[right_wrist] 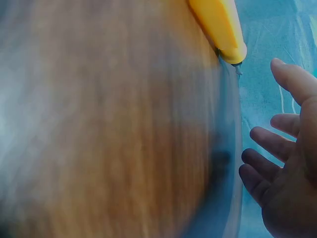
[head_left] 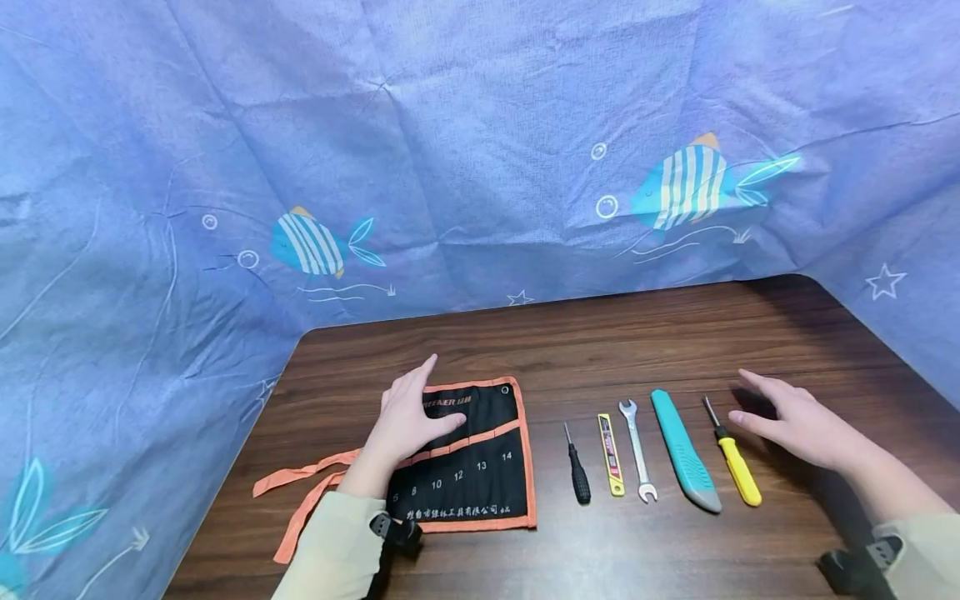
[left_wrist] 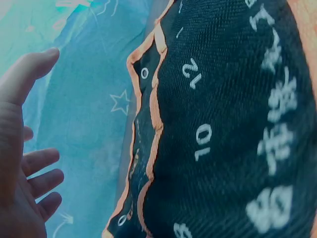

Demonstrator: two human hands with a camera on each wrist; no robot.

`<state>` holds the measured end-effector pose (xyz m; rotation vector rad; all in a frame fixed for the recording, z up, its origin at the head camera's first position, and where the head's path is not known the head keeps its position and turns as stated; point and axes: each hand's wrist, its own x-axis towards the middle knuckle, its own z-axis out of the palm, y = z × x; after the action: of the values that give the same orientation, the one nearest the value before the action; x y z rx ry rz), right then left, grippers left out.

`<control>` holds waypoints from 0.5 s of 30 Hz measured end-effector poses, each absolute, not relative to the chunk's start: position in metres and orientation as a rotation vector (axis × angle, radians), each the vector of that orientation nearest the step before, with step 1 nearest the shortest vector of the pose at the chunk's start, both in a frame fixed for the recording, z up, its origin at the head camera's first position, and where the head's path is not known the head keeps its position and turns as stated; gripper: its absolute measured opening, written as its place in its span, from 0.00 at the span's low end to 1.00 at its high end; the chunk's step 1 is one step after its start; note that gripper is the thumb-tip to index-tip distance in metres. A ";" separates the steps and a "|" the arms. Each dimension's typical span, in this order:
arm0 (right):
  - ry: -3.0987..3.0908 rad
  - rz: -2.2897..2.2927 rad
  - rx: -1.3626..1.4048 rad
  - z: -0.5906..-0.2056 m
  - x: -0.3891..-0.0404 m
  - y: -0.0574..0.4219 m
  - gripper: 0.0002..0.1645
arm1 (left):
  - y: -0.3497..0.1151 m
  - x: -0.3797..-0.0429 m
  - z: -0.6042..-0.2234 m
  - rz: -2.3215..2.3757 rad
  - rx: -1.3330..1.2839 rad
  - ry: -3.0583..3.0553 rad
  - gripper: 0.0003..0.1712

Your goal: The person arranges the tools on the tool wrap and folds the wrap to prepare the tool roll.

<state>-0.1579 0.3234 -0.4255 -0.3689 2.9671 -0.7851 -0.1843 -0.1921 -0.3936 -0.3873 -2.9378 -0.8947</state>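
My left hand (head_left: 408, 421) hovers over a black tool pouch (head_left: 480, 467) with orange trim, numbered pockets and two orange ties, its fingers spread and holding nothing. To the right of the tools, my right hand (head_left: 798, 421) is held above the table, thumb apart from the fingers, nothing in it. Nearest to it lies a screwdriver with a yellow handle (head_left: 740, 473). Leftward from there are a teal utility knife (head_left: 684, 450), an open-ended wrench (head_left: 638, 450), a narrow yellow-edged packet (head_left: 611, 454) and a small black-handled screwdriver (head_left: 578, 471).
Everything lies on a dark wood-grain table (head_left: 600, 350) with rounded far corners. A blue fabric sheet (head_left: 480, 167) printed with fish hangs behind it and along its sides. The pouch's orange ties (head_left: 303, 475) trail to the left.
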 end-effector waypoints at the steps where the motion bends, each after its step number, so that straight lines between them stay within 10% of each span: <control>1: 2.963 -0.786 -0.363 -0.426 -0.157 0.323 0.46 | -0.192 -0.184 -0.394 -0.902 -0.384 -2.935 0.54; 15: 2.944 -0.846 -0.407 -0.430 -0.144 0.321 0.42 | -0.187 -0.167 -0.419 -0.918 -0.437 -2.974 0.51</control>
<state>-0.1444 0.3208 -0.4303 -0.4074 2.9445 -0.8462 -0.1668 -0.1868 -0.4190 -0.4374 -2.9736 -0.9183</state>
